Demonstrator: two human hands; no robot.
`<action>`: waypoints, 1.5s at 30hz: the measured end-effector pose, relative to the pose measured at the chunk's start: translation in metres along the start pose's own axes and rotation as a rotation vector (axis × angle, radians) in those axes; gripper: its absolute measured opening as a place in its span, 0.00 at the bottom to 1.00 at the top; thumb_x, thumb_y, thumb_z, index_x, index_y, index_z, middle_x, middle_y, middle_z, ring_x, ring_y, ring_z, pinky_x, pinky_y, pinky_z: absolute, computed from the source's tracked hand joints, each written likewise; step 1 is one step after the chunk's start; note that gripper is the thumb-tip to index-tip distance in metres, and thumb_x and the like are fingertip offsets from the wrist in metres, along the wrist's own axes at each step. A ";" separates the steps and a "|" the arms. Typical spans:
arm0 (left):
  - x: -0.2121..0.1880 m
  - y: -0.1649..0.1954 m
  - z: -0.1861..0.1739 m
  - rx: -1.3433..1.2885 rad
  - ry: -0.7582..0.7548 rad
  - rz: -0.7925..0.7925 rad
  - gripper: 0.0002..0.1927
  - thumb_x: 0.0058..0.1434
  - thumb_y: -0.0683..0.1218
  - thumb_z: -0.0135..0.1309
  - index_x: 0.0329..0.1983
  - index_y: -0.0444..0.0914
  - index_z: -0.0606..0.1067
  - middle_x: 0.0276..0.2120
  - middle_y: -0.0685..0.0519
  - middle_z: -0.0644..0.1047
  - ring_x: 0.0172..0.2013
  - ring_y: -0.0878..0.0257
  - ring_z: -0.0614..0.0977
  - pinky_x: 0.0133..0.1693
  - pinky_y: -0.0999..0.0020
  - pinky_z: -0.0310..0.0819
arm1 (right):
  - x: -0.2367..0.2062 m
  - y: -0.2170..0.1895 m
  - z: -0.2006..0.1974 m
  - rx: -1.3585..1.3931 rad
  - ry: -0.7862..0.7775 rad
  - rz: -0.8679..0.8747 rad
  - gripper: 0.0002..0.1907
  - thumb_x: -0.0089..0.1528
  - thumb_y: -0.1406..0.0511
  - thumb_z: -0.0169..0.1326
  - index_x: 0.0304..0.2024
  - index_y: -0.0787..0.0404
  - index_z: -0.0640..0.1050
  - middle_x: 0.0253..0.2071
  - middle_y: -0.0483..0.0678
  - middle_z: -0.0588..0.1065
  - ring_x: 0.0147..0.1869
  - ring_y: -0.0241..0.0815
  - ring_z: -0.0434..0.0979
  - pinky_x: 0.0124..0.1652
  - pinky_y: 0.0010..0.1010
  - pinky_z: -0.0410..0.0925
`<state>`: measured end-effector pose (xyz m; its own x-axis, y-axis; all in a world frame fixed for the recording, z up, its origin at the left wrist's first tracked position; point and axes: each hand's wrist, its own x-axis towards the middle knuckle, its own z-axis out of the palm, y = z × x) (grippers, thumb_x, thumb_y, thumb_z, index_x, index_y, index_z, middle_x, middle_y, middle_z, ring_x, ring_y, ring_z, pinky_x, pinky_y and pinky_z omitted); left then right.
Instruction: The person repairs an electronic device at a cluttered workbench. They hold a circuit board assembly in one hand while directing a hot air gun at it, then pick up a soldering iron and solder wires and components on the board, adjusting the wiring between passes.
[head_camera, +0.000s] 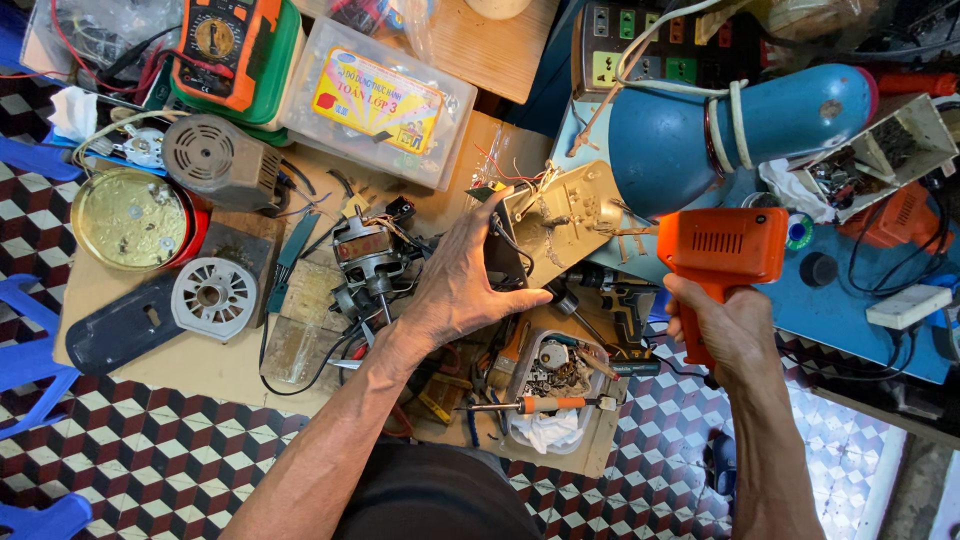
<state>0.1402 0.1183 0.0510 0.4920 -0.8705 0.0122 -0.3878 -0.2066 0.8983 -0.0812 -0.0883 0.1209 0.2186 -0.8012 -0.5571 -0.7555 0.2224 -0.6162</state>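
Observation:
My left hand (462, 280) grips a tan circuit board (565, 215) by its left edge and holds it tilted above the bench; thin red and white wires trail from its top. My right hand (728, 325) is closed round the handle of an orange soldering gun (722, 245), whose tip points left at the board's right edge. Just left of my left hand lies a small electric motor (365, 262) with bare windings.
A tray of small parts with an orange-handled soldering iron (545, 404) sits below the hands. A blue lamp shade (735, 125), a clear plastic box (375, 100), a multimeter (225, 40), a grey fan motor (215, 160), a brass disc (128, 218) and a power strip (650, 45) crowd the bench.

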 end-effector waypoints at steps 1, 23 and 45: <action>0.000 -0.001 0.000 -0.008 -0.002 -0.007 0.65 0.44 0.66 0.72 0.76 0.44 0.47 0.63 0.41 0.67 0.64 0.46 0.70 0.65 0.45 0.64 | 0.000 0.000 0.001 0.016 -0.007 -0.011 0.15 0.59 0.63 0.62 0.39 0.70 0.77 0.27 0.52 0.76 0.22 0.39 0.74 0.21 0.29 0.68; -0.002 -0.001 0.000 -0.014 0.001 0.003 0.64 0.45 0.66 0.72 0.76 0.44 0.46 0.64 0.40 0.65 0.66 0.44 0.68 0.66 0.44 0.62 | -0.002 -0.001 -0.003 0.100 -0.018 -0.055 0.17 0.59 0.63 0.61 0.44 0.70 0.76 0.27 0.52 0.76 0.22 0.38 0.75 0.22 0.27 0.69; -0.002 -0.005 0.000 -0.007 0.020 0.051 0.65 0.46 0.66 0.73 0.76 0.43 0.45 0.64 0.38 0.65 0.66 0.43 0.68 0.66 0.44 0.63 | 0.005 -0.001 0.006 0.157 -0.050 -0.033 0.19 0.58 0.62 0.61 0.47 0.68 0.76 0.29 0.52 0.78 0.22 0.38 0.75 0.20 0.28 0.68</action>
<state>0.1408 0.1214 0.0467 0.4872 -0.8707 0.0670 -0.4076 -0.1589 0.8992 -0.0760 -0.0894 0.1151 0.2754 -0.7817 -0.5595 -0.6423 0.2834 -0.7121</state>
